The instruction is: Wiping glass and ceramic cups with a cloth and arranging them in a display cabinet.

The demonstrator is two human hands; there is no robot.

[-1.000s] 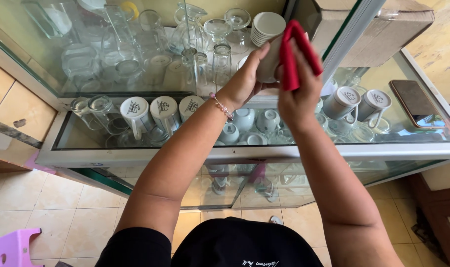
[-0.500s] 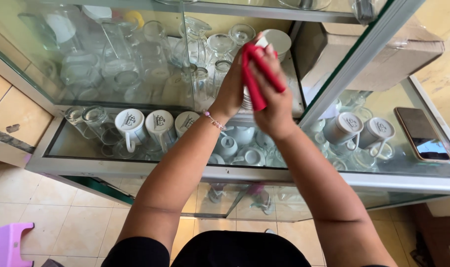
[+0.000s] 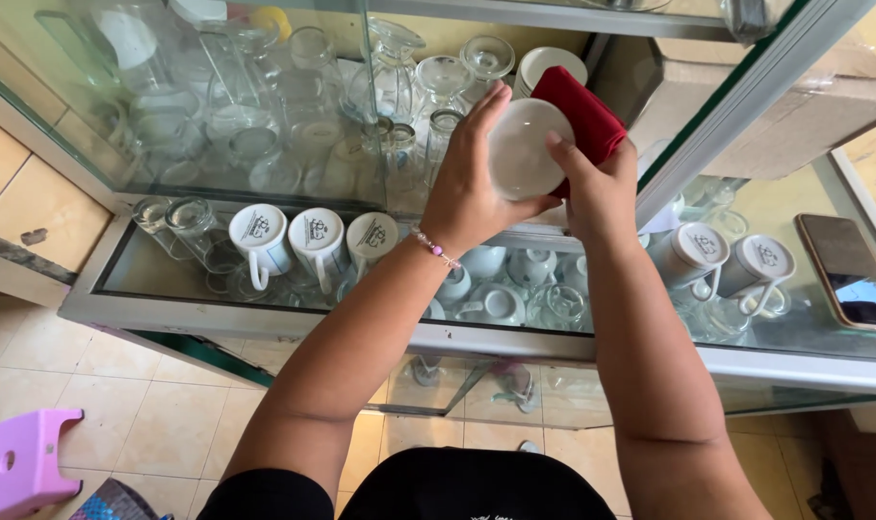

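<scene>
A small white saucer (image 3: 525, 146) is held up in front of a glass cabinet, its round face toward me. My left hand (image 3: 472, 188) grips its left edge with fingers curled over the top. My right hand (image 3: 602, 188) holds the saucer's right edge with the thumb and keeps a folded red cloth (image 3: 578, 114) bunched behind it. A stack of white saucers (image 3: 546, 65) stands on the shelf just behind the cloth.
The glass cabinet (image 3: 265, 318) holds clear glasses (image 3: 265, 106) on the upper shelf and white mugs (image 3: 289, 241) and cups below. A phone (image 3: 847, 270) lies on the glass top at right, near a cardboard box (image 3: 804, 96). A pink stool (image 3: 24, 462) stands on the tiled floor.
The cloth covered the saucer's face earlier; now it has slid behind and the bare white face shows. Both hands shifted slightly right and up.
</scene>
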